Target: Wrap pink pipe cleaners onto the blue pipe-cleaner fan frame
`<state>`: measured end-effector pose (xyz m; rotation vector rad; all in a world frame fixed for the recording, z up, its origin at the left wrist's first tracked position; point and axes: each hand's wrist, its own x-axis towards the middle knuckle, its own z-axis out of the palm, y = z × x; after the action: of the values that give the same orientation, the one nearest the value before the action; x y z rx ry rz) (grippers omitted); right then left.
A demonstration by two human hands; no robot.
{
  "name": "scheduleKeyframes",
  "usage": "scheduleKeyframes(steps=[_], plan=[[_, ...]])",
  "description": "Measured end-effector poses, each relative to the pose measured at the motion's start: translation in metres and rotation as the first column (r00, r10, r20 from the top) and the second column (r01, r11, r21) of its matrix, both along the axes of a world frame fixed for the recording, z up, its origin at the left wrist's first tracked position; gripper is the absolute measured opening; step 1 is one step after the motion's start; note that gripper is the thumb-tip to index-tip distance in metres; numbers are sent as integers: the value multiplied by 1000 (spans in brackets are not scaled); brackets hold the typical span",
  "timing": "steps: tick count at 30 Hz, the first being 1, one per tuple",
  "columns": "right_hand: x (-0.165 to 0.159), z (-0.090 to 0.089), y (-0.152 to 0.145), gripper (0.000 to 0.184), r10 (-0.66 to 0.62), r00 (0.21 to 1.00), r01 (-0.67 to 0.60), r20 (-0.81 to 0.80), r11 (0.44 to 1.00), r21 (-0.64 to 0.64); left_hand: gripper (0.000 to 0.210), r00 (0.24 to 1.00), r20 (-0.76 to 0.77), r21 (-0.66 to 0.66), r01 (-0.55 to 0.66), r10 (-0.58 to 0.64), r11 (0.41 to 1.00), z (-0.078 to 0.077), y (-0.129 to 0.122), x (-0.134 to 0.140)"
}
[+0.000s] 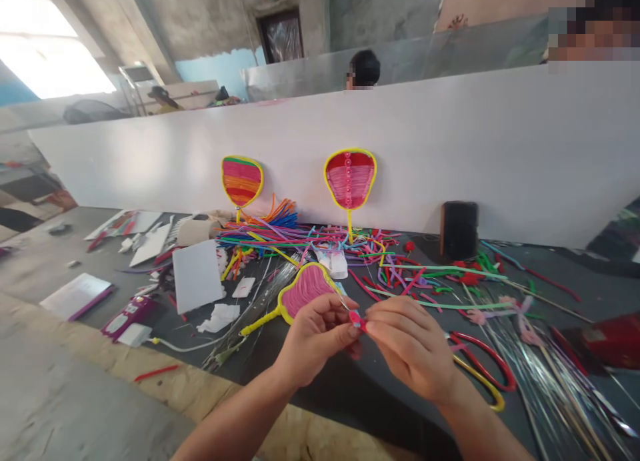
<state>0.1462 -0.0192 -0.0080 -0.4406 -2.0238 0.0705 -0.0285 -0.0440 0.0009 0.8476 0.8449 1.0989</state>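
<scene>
Both hands meet above the dark table, pinching one small pink-red piece [356,319] that looks like bent pipe cleaner. My left hand [320,331] grips it between thumb and forefinger, and a thin wire stands up beside those fingertips. My right hand [415,344] has its fingers closed on the other side of the piece. Just behind my left hand lies a pink fan with a yellow pipe-cleaner rim and handle [307,287]. Two finished-looking fans, one striped [243,181] and one pink with a row of beads [350,181], lean upright against the white partition.
Loose pipe cleaners [300,237] pile along the partition [425,141]. Scissors with red and yellow handles [483,367] lie right of my right hand, near thin wires [560,374]. A phone [459,231] leans at the back. A purple box [130,316] and white cards [197,277] sit left.
</scene>
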Motion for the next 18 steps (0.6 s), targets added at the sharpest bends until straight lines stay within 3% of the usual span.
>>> scheduleKeyframes(steps=[4, 15, 18], plan=[[-1, 2, -3, 31, 31, 1000, -31, 4, 1000, 4, 31, 999, -13, 39, 32, -32, 999, 0, -8, -1], [-3, 7, -5, 32, 29, 1000, -29, -10, 999, 18, 29, 995, -89, 53, -41, 45, 998, 2, -7, 1], [-3, 7, -8, 30, 8, 998, -13, -70, 998, -66, 35, 989, -145, 67, -9, 18, 998, 8, -6, 2]])
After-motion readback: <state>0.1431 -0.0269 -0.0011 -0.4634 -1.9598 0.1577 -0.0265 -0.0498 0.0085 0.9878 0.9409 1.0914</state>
